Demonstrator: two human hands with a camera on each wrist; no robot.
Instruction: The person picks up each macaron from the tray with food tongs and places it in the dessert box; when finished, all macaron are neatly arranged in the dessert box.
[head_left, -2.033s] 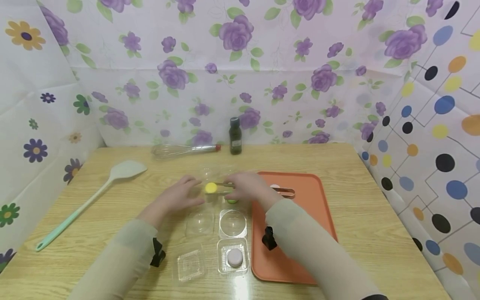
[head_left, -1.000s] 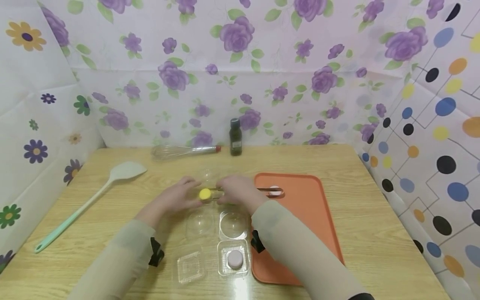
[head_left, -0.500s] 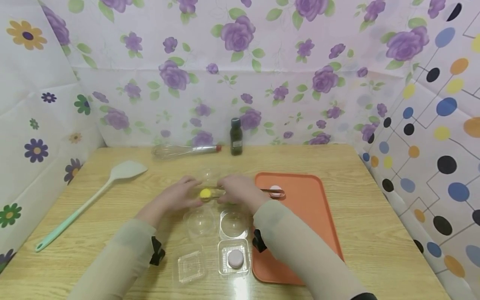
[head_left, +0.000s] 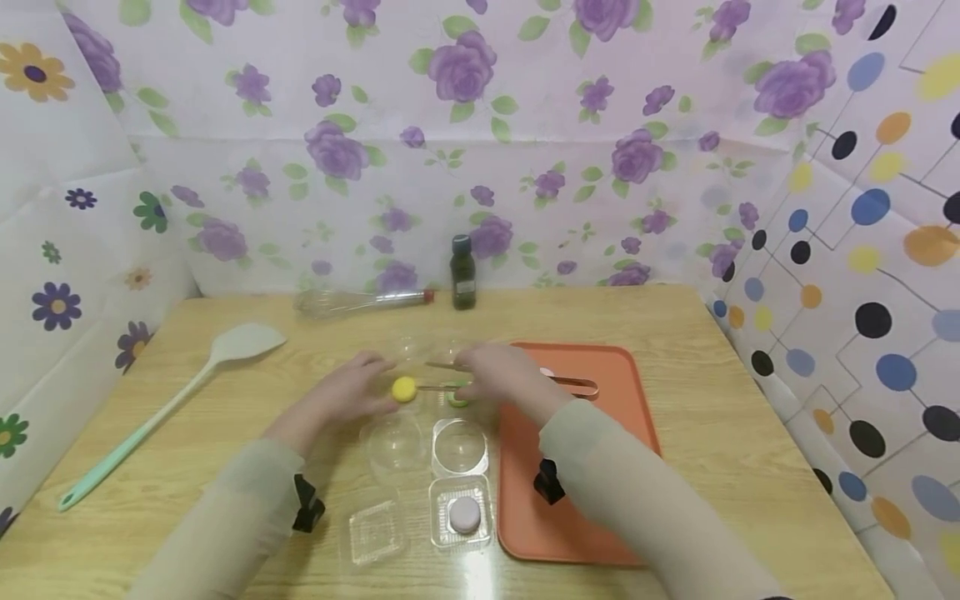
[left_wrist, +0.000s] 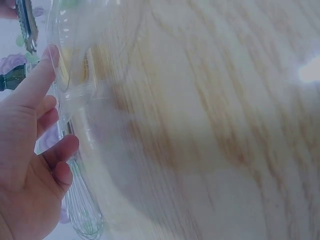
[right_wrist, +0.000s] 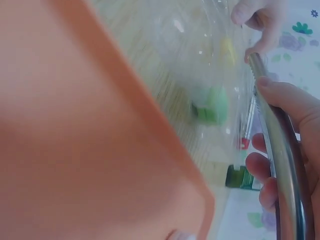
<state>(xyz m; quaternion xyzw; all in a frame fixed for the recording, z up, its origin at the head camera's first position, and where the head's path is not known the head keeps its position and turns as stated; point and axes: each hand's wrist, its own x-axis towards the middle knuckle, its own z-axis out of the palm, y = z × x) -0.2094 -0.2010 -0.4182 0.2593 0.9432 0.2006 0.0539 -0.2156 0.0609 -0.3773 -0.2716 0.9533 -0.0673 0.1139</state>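
Fingers of my left hand (head_left: 348, 387) rest lightly at the left edge of a clear plastic container, beside a round yellow macaron (head_left: 404, 389). In the left wrist view, one straight finger touches the plastic rim (left_wrist: 61, 75) and the others hang loose. My right hand (head_left: 498, 375) holds metal tongs (head_left: 581, 387) between thumb and fingers. Their arms stand spread, one tip close to the yellow macaron, which appears free of them. Under the right hand sits a green macaron (head_left: 459, 396), blurred through plastic in the right wrist view.
An orange tray (head_left: 573, 500) lies right, bearing a pale macaron (head_left: 547, 372). Nearer, a clear container holds a lilac macaron (head_left: 465, 515); its lid (head_left: 375, 532) lies beside it. A turner (head_left: 243, 342), whisk (head_left: 360, 302) and dark bottle (head_left: 463, 273) stand around.
The tongs, earlier around the yellow macaron, have spread and drawn right with my right hand. The macaron stays near my left hand, which has hardly moved. The head view shifts slightly.
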